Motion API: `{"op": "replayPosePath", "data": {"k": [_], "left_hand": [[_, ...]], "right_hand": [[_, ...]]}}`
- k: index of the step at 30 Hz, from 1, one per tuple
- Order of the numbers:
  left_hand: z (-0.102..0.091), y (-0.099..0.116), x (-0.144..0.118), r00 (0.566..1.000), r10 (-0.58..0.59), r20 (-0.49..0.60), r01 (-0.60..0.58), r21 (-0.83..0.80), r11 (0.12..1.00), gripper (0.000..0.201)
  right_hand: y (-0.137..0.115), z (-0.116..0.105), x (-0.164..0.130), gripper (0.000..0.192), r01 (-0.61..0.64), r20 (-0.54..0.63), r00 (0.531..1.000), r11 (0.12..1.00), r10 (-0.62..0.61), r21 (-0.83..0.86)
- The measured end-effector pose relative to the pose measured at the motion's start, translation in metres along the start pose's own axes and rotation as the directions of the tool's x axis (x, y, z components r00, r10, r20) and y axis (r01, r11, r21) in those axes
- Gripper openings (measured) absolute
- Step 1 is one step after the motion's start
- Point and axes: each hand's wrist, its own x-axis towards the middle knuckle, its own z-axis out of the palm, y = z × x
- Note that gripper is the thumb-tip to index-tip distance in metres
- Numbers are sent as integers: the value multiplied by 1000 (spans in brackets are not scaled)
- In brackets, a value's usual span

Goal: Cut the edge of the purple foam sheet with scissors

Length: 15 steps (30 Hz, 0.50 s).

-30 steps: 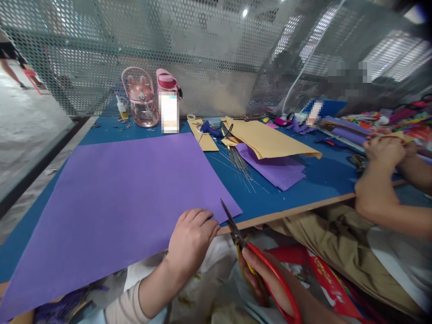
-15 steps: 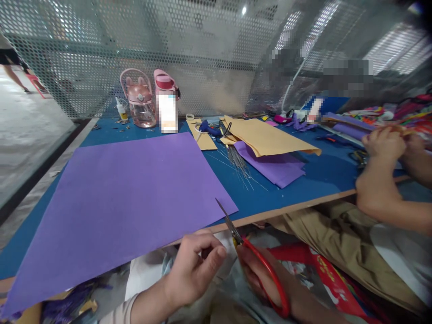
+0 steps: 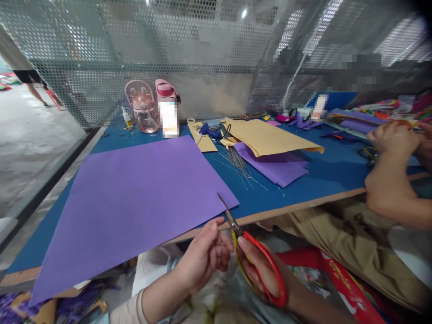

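Observation:
A large purple sheet (image 3: pixel 135 193) lies flat on the blue table (image 3: pixel 313 180), its near edge hanging over the table's front. My left hand (image 3: pixel 205 254) is just below that edge, thumb and fingers pinching the sheet's near right edge. My right hand (image 3: pixel 259 270) grips red-handled scissors (image 3: pixel 249 247). Their blades point up and left, tip at the sheet's near right corner, and look nearly closed.
Two pink bottles (image 3: pixel 151 105) and a small glue bottle (image 3: pixel 127 118) stand at the back. Tan paper (image 3: pixel 266 137), folded purple sheets (image 3: pixel 276 164), thin wires (image 3: pixel 239 164) and a blue glue gun (image 3: pixel 209 131) lie mid-table. Another person's hands (image 3: pixel 394 144) work at the right.
My left hand slid off the top of the purple sheet to below its near edge. The scissors shifted slightly down and left, staying at the sheet's corner.

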Motion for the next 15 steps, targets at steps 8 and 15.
{"op": "replayPosePath", "data": {"k": [8,15], "left_hand": [[9,10,20,999,-31,-15,24,-339,940,41],[19,24,38,957,172,-232,-157,82,984,41]], "right_hand": [[-13,1,-7,63,-34,-8,999,998,35,48],[-17,0,-8,61,-72,21,997,994,70,78]]}}
